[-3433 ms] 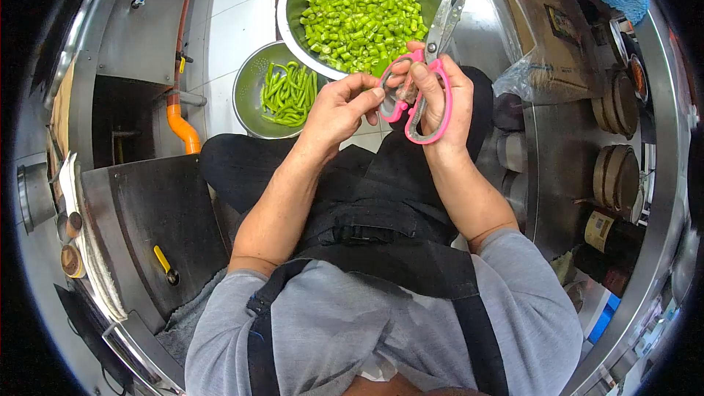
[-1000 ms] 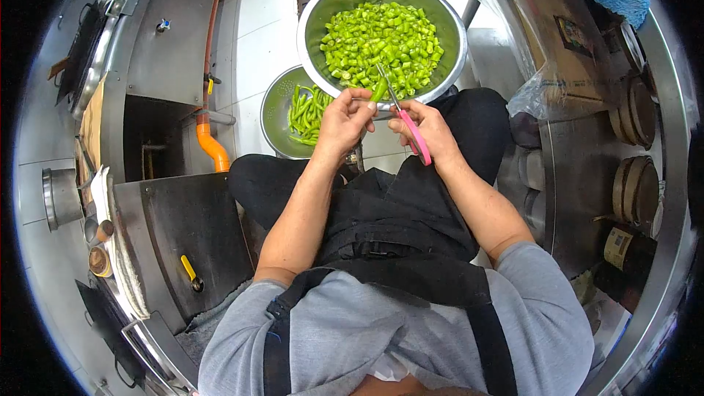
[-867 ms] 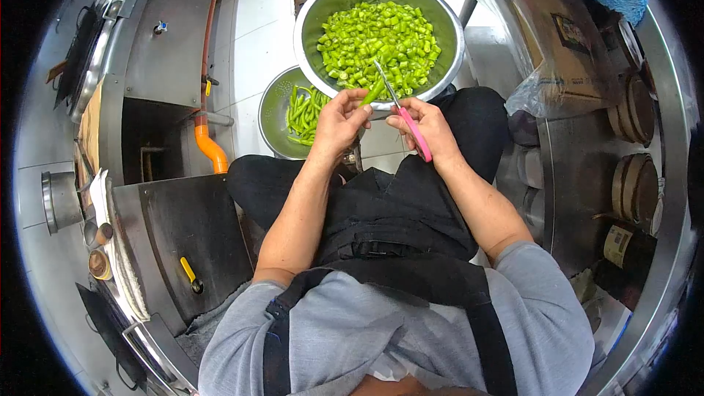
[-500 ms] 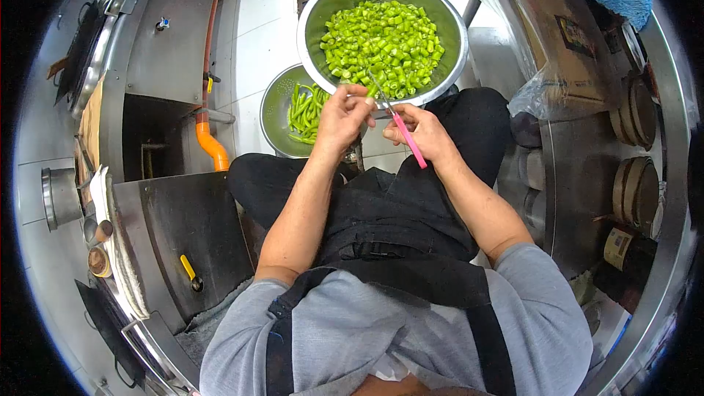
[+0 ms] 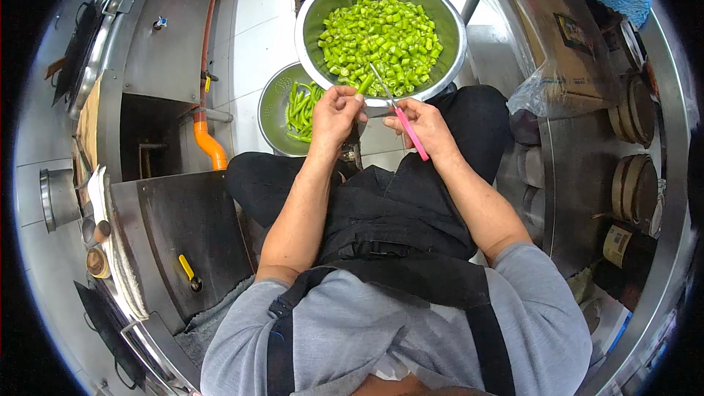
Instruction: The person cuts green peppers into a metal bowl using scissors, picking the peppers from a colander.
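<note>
Between the thumb and fingers of my left hand [image 5: 336, 114] is a green chili pepper [image 5: 366, 83], its free end pointing up over the near rim of a big metal bowl [image 5: 309, 18]. My right hand [image 5: 429, 130] grips a small knife [image 5: 411, 133] by its pink handle. The thin blade reaches up and left over the bowl, a little right of the pepper. Chopped green pepper pieces [image 5: 381, 40] cover the bowl's bottom. Left of it, partly under its edge, a metal colander [image 5: 271, 106] holds whole long green peppers [image 5: 302, 108].
An orange pipe [image 5: 210, 145] runs down the steel cabinet on the left, near a yellow-handled valve [image 5: 191, 273]. At right, a plastic-covered cardboard box [image 5: 565, 48] stands by a steel shelf unit. White floor tiles [image 5: 260, 44] show behind the colander.
The pepper in my left hand now shows more plainly above the fingers. My left hand has shifted slightly left, and the knife blade sits a bit farther from it.
</note>
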Action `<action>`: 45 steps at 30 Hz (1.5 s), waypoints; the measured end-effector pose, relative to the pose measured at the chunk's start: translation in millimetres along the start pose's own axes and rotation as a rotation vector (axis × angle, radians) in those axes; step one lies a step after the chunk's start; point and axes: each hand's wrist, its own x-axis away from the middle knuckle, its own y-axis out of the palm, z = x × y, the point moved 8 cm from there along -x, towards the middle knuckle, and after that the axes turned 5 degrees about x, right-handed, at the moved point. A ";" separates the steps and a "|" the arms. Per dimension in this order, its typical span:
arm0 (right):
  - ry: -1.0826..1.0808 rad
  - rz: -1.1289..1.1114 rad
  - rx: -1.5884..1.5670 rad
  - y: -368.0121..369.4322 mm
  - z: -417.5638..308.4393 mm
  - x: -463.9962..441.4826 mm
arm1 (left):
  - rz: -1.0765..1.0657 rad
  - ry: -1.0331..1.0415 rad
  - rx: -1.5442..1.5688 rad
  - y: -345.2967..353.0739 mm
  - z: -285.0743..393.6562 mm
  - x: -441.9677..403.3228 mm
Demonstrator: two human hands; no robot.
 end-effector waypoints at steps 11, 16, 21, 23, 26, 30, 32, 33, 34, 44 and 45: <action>-0.045 -0.089 0.001 10.0 -0.1 1.2 | 0.077 0.121 0.028 -5.4 10.7 -3.1; -0.208 -0.027 -0.066 9.2 3.3 -4.1 | -0.048 0.133 0.007 17.2 3.4 -0.4; -0.036 -0.027 -0.065 0.2 -7.8 3.5 | -0.073 0.106 -0.090 20.5 2.8 -0.5; -0.003 0.007 -0.110 -2.0 -7.9 2.3 | -0.060 0.083 -0.055 17.9 -0.9 -2.9; 0.020 -0.018 -0.102 1.2 0.1 -0.6 | -0.029 0.051 0.012 10.7 1.1 -2.4; -0.054 -0.028 -0.043 6.3 1.2 -1.2 | 0.002 0.079 0.069 9.2 17.2 -0.4; -0.100 -0.088 -0.026 12.3 7.8 -4.1 | -0.031 0.130 0.074 11.1 14.7 -4.4; -0.100 -0.088 -0.026 12.2 9.3 -5.1 | -0.067 0.179 0.078 15.2 17.8 -4.3; -0.105 -0.101 -0.060 12.7 10.3 -5.6 | -0.067 0.177 0.078 16.8 16.3 -4.1; -0.062 -0.043 -0.066 4.4 -11.4 -2.6 | -0.093 0.146 -0.015 25.6 17.0 -7.4; -0.066 -0.041 -0.062 4.5 -17.2 -4.4 | -0.084 0.161 -0.003 24.9 20.6 -11.3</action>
